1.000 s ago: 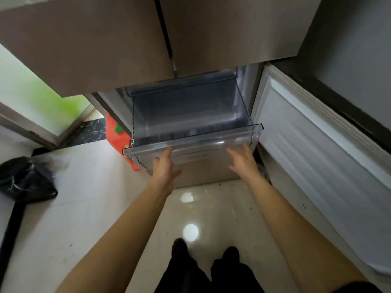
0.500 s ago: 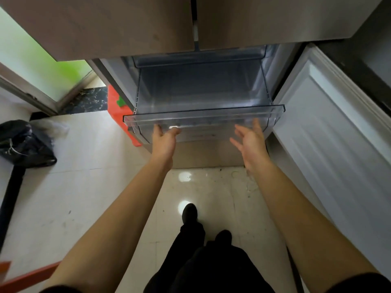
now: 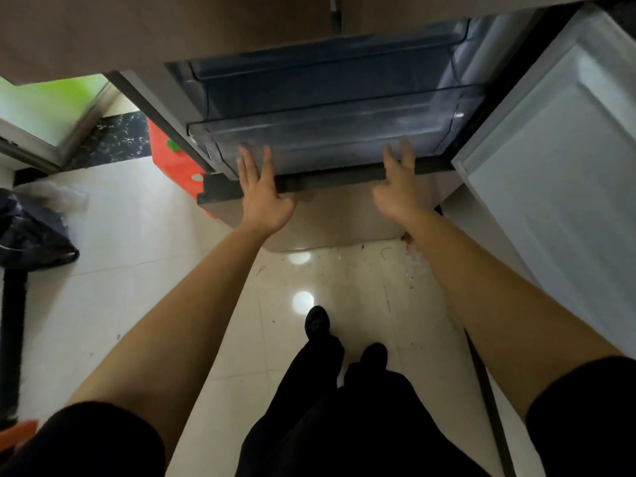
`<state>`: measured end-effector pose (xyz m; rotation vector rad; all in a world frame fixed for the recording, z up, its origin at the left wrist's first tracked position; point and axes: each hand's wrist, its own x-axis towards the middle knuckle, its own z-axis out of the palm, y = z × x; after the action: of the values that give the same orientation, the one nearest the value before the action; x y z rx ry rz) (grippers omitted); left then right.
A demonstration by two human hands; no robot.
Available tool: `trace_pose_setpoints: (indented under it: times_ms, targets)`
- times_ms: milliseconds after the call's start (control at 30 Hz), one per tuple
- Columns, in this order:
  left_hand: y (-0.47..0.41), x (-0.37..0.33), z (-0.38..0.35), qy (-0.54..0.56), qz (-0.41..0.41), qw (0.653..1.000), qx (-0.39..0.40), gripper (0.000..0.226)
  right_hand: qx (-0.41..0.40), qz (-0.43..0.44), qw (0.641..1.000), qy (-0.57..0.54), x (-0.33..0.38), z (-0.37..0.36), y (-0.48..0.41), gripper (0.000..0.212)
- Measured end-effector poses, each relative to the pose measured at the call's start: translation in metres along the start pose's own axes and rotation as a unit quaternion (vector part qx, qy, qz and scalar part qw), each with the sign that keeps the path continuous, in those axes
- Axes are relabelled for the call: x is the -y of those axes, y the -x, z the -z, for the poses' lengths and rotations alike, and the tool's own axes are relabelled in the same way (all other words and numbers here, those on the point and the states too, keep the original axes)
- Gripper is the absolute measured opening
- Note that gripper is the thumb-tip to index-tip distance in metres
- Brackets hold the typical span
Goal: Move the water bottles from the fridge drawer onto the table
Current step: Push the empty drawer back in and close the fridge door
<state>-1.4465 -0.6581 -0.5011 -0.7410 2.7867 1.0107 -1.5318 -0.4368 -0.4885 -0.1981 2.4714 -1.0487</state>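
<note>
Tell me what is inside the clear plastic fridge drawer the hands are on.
The clear plastic fridge drawer shows no bottles through its front wall, though that wall is blurred and dark. Left hand and right hand lie flat against it.

The floor is pale glossy tile with two round spots of reflected light on it and scattered dark specks. Left of the floor's light spots, a black marbled threshold strip runs beneath a glass door showing blurred green. A black bag lies on the tiles left of the spots, near the strip.
</note>
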Motion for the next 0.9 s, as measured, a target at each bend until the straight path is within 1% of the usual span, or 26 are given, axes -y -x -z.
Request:
trace_pose_setpoints:
  times_ms: [67,200,267,367,533,600,633,700,767,833,900]
  targets:
    - [-0.018,-0.001,0.013,-0.032,-0.017,0.999,0.005,0.097,0.022,-0.005,1.000,0.006,0.005,0.000,-0.017,0.076]
    - [-0.041,-0.003,0.026,-0.085,-0.047,0.995,0.026,0.098,-0.028,0.019,0.999,0.008,0.022,0.000,-0.043,0.079]
    - [-0.047,-0.003,0.029,-0.099,-0.048,0.993,0.032,0.099,-0.034,0.019,0.999,0.003,0.027,-0.001,-0.050,0.082]
    - [-0.057,-0.004,0.032,-0.110,-0.049,0.992,0.036,0.101,-0.032,0.015,0.999,0.008,0.031,-0.001,-0.061,0.082]
    - [-0.071,-0.008,0.044,-0.103,-0.066,0.991,0.060,0.096,-0.026,0.034,0.998,0.037,0.031,0.008,-0.075,0.079]
    - [-0.070,-0.005,0.048,-0.113,-0.068,0.989,0.061,0.091,-0.012,0.038,0.999,0.013,0.031,0.010,-0.073,0.079]
    - [-0.068,-0.004,0.050,-0.116,-0.070,0.989,0.049,0.086,-0.014,0.040,0.999,0.004,0.031,0.012,-0.070,0.077]
    - [-0.065,-0.008,0.055,-0.113,-0.070,0.991,0.012,0.073,-0.044,0.047,0.998,0.016,0.033,0.015,-0.060,0.071]
    - [-0.060,-0.018,0.057,-0.116,-0.078,0.990,-0.025,0.065,-0.091,0.065,0.993,0.036,0.034,0.019,-0.043,0.064]
    - [-0.053,-0.032,0.053,-0.129,-0.120,0.983,-0.048,0.063,-0.157,0.087,0.982,0.053,0.030,0.025,-0.019,0.057]
    - [-0.045,-0.052,0.043,-0.132,-0.172,0.974,-0.064,0.061,-0.221,0.092,0.968,0.073,0.023,0.038,0.011,0.053]
